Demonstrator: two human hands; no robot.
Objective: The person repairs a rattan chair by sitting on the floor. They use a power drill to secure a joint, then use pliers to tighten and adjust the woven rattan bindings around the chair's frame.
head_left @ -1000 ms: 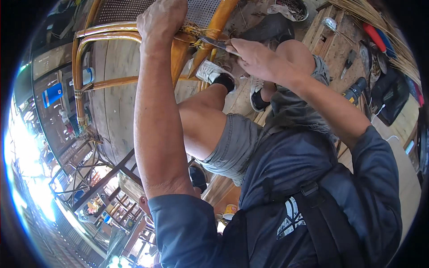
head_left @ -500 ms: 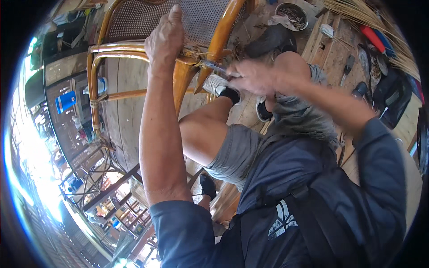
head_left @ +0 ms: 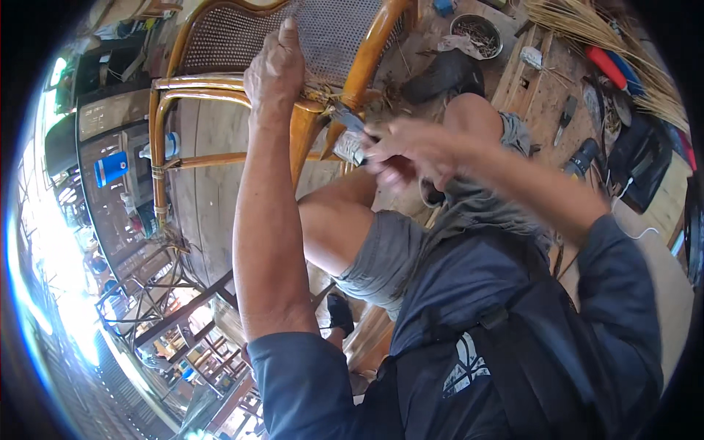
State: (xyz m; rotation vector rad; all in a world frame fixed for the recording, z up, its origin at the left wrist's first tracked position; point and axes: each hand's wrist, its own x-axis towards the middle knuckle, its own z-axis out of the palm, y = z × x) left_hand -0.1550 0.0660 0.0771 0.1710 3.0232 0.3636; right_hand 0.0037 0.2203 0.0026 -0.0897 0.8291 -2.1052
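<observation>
A rattan chair (head_left: 176,82) with a glossy yellow-brown frame and woven cane panel (head_left: 323,40) lies in front of me. My left hand (head_left: 275,77) closes round its frame beside a bound corner joint (head_left: 317,94), thumb stretched upward; the undersides of its fingers are hidden. My right hand (head_left: 411,150), blurred by motion, grips a grey metal hand tool (head_left: 347,117). The tool's head points at the joint, where loose strands of binding show. Its exact kind is unclear because the fingers cover the handle.
A metal bowl (head_left: 478,35) of small pieces stands at the far right, near a dark shoe (head_left: 445,71). Further right are a screwdriver (head_left: 565,119), a red-handled object (head_left: 606,67) and a rattan strand bundle (head_left: 579,22). My bare knee (head_left: 334,220) is below the chair.
My right hand has moved down and toward me with the tool, whose grey head now shows more. The left hand keeps its place on the chair.
</observation>
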